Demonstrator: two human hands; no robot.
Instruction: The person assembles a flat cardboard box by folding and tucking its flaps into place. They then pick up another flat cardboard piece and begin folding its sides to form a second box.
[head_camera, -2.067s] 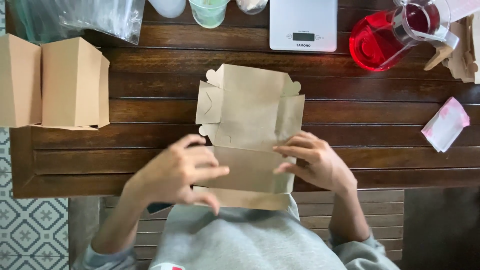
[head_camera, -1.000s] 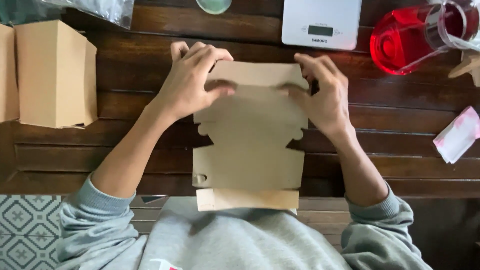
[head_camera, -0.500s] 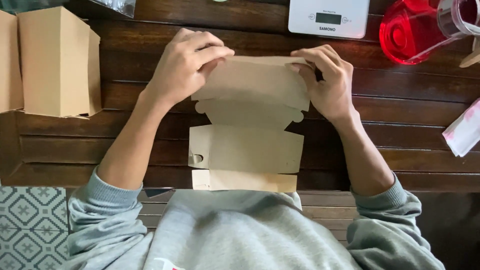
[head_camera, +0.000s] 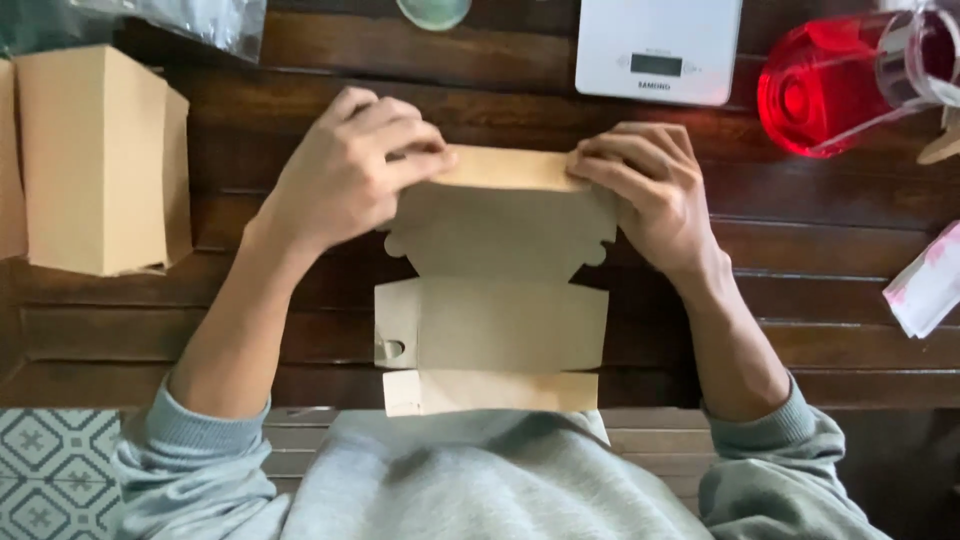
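A flat brown cardboard box blank (head_camera: 495, 300) lies on the dark wooden slatted table (head_camera: 800, 250), partly folded. Its far panel is bent up and towards me. My left hand (head_camera: 350, 175) pinches the far left corner of that panel. My right hand (head_camera: 650, 190) pinches the far right corner. The near flaps of the blank reach the table's front edge, just above my grey sweatshirt.
Two folded brown boxes (head_camera: 100, 160) stand at the left. A white kitchen scale (head_camera: 655, 45) sits at the back, a red jug (head_camera: 840, 80) at the back right, a pink and white packet (head_camera: 925, 285) at the right edge, a clear plastic bag (head_camera: 190, 20) at the back left.
Both hands went from the blank's near edge to its far edge and folded the far panel up and towards me. The fold has grown tighter over the last half second.
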